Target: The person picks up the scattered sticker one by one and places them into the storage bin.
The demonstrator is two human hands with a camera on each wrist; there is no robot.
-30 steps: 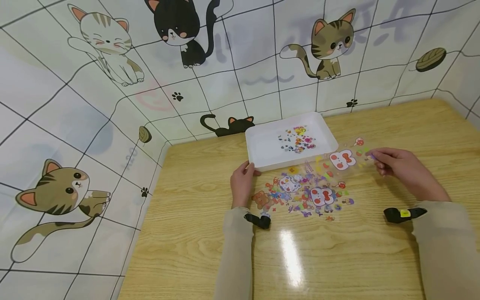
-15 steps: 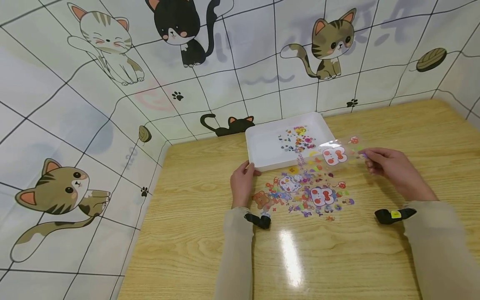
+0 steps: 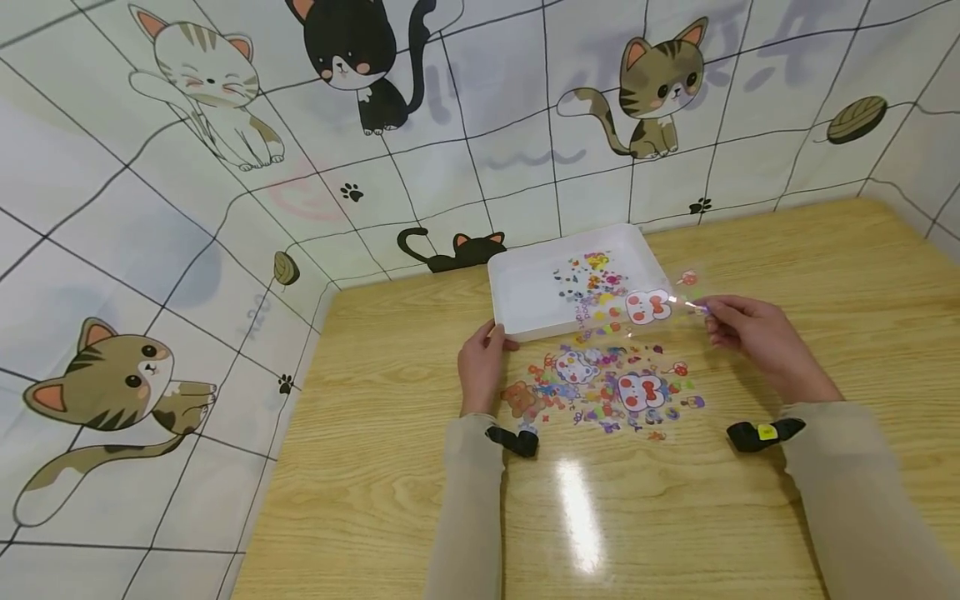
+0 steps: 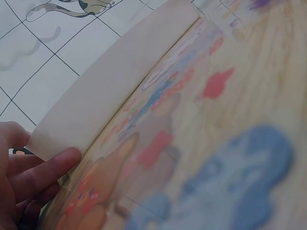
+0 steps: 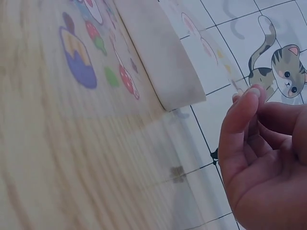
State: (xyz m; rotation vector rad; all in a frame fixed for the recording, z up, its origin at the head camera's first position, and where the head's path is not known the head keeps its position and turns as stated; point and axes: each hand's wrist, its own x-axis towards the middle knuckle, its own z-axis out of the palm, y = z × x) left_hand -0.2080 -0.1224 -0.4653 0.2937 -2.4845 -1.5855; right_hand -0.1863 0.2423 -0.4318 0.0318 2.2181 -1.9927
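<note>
My right hand point(image 3: 761, 337) pinches the right edge of a clear sticker sheet point(image 3: 647, 307) between thumb and fingertips. The sheet, printed with a white character with a red bow, is held up and overlaps the front right of a white tray point(image 3: 525, 296) in the head view. At the tray's front left corner, my left hand point(image 3: 480, 371) grips the wall, with fingers on the outer side point(image 4: 45, 175). Inside the tray lie many small colourful pieces point(image 3: 596, 279). More clear sticker sheets point(image 3: 641, 392), overlapping each other, lie on the table before the tray.
The wooden table point(image 3: 375, 467) meets a wall point(image 3: 517, 125) with cat drawings at the back and left. The tray stands close against the back wall. Black wrist straps point(image 3: 765, 433) sit over both sleeves.
My right hand has moved left with the sticker sheet, bringing it from beside the tray to over its front right part. My left hand has stayed at the tray corner.
</note>
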